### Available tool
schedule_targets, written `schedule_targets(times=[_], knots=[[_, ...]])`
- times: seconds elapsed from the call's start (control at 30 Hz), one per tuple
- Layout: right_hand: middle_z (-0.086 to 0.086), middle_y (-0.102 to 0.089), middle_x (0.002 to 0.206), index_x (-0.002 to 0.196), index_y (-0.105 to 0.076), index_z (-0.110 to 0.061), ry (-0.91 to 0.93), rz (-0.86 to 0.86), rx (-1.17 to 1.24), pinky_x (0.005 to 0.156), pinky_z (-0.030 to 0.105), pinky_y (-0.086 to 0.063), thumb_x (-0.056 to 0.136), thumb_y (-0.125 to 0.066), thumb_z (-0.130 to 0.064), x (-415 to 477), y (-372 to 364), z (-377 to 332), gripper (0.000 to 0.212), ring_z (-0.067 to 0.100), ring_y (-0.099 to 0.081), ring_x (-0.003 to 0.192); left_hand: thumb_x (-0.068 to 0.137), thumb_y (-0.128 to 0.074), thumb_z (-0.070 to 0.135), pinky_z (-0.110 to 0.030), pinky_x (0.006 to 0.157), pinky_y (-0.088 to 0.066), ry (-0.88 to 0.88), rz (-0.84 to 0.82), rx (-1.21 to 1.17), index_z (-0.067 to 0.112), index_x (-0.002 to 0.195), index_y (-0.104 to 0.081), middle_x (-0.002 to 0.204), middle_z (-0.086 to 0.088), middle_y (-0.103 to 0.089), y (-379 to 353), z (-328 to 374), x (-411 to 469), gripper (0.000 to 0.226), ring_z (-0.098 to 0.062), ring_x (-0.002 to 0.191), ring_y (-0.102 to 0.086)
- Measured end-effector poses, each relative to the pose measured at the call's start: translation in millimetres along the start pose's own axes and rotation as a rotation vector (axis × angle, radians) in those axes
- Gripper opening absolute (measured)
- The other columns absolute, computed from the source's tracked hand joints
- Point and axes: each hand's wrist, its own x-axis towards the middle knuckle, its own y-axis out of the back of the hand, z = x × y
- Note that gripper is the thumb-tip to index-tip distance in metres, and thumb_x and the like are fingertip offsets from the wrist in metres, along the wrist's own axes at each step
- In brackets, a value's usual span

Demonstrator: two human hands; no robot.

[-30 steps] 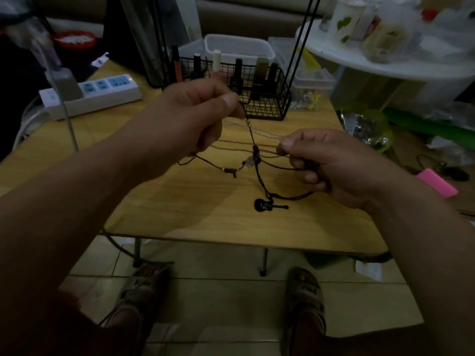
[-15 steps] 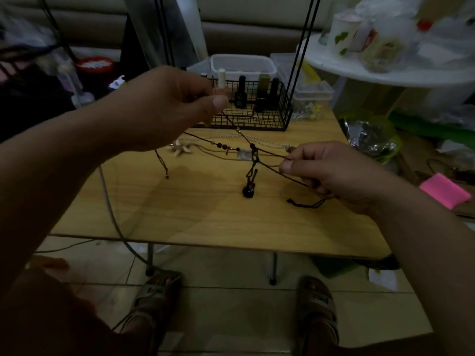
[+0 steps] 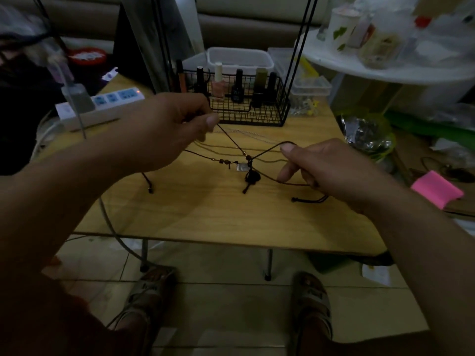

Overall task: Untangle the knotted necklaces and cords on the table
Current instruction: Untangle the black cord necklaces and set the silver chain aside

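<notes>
Dark cords (image 3: 231, 143) cross in a knot (image 3: 248, 160) above the wooden table (image 3: 205, 209). A black guitar-shaped pendant (image 3: 251, 178) hangs below the knot, beside a small silver tag (image 3: 241, 167) and brown beads (image 3: 224, 161). My left hand (image 3: 174, 129) pinches a cord end between thumb and fingers, raised at the left. My right hand (image 3: 316, 163) holds a loop of cord at the right, its loose end (image 3: 305, 200) trailing on the table. A thin silver chain (image 3: 246, 133) lies on the table behind.
A black wire basket (image 3: 257, 114) of nail polish bottles stands at the back of the table. A white power strip (image 3: 102, 104) lies at back left, a pink pad (image 3: 437, 190) at the right, clutter and a white shelf (image 3: 385, 70) beyond. My sandalled feet are under the table's front edge.
My left hand has come lower and nearer the knot. The right hand's loop has opened wider, and the pendant hangs lower, close to the table.
</notes>
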Motion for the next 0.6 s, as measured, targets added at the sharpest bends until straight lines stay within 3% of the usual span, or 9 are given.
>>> schedule_targets(times=[0.07, 0.2, 0.3, 0.4, 0.5, 0.6], knots=[[-0.017, -0.055, 0.053, 0.08, -0.082, -0.03, 0.015, 0.009, -0.037, 0.068, 0.033, -0.041, 0.099, -0.054, -0.059, 1.3, -2.6, 0.1, 0.045, 0.007, -0.052, 0.062, 0.107, -0.046, 0.039, -0.024, 0.067, -0.039, -0.007, 0.03, -0.025, 0.032, 0.1, -0.062, 0.091, 0.016, -0.065, -9.5, -1.3, 2.5, 0.018, 0.015, 0.084, -0.056], [-0.009, -0.065, 0.074, 0.08, -0.081, -0.03, 0.042, 0.061, -0.098, 0.075, 0.032, -0.049, 0.099, -0.055, -0.057, 4.8, -5.1, -2.5, 0.042, 0.012, -0.063, 0.08, 0.105, -0.052, 0.036, -0.028, 0.065, -0.042, -0.021, 0.033, -0.052, 0.031, 0.099, -0.062, 0.083, 0.011, -0.071, -19.1, -8.1, 8.3, 0.013, 0.006, 0.077, -0.06], [-0.008, -0.063, 0.072, 0.083, -0.081, -0.033, 0.089, 0.083, -0.089, 0.072, 0.032, -0.048, 0.099, -0.055, -0.058, 6.9, -2.7, -4.3, 0.039, 0.012, -0.062, 0.077, 0.099, -0.06, 0.041, -0.027, 0.064, -0.044, -0.029, -0.093, 0.104, 0.036, 0.1, -0.062, 0.09, 0.013, -0.067, -20.5, -15.2, 10.5, 0.005, -0.002, 0.079, -0.06], [-0.012, -0.062, 0.068, 0.088, -0.08, -0.035, 0.12, 0.04, -0.108, 0.072, 0.032, -0.048, 0.1, -0.056, -0.056, 10.2, -3.2, -7.5, 0.034, 0.006, -0.061, 0.072, 0.093, -0.066, 0.048, -0.023, 0.069, -0.042, -0.06, -0.189, 0.241, 0.041, 0.12, -0.058, 0.116, 0.017, -0.054, -29.1, -18.1, 13.1, 0.029, 0.004, 0.09, -0.052], [-0.027, -0.061, 0.062, 0.092, -0.079, -0.033, 0.158, 0.017, -0.155, 0.065, 0.027, -0.039, 0.101, -0.056, -0.049, 14.5, -3.3, -11.5, 0.03, -0.011, -0.057, 0.066, 0.092, -0.066, 0.052, -0.031, 0.081, -0.051, -0.129, -0.168, 0.264, 0.042, 0.134, -0.053, 0.124, 0.014, -0.049, -41.3, -8.8, 17.8, 0.045, -0.004, 0.102, -0.053], [-0.014, -0.06, 0.063, 0.093, -0.079, -0.033, 0.206, 0.009, -0.157, 0.06, 0.026, -0.037, 0.1, -0.059, -0.047, 18.5, -0.2, -14.0, 0.025, -0.006, -0.052, 0.056, 0.094, -0.066, 0.049, -0.036, 0.083, -0.052, -0.154, -0.209, 0.304, 0.044, 0.138, -0.05, 0.118, 0.015, -0.058, -47.6, 0.0, 27.9, 0.047, -0.009, 0.103, -0.056]])
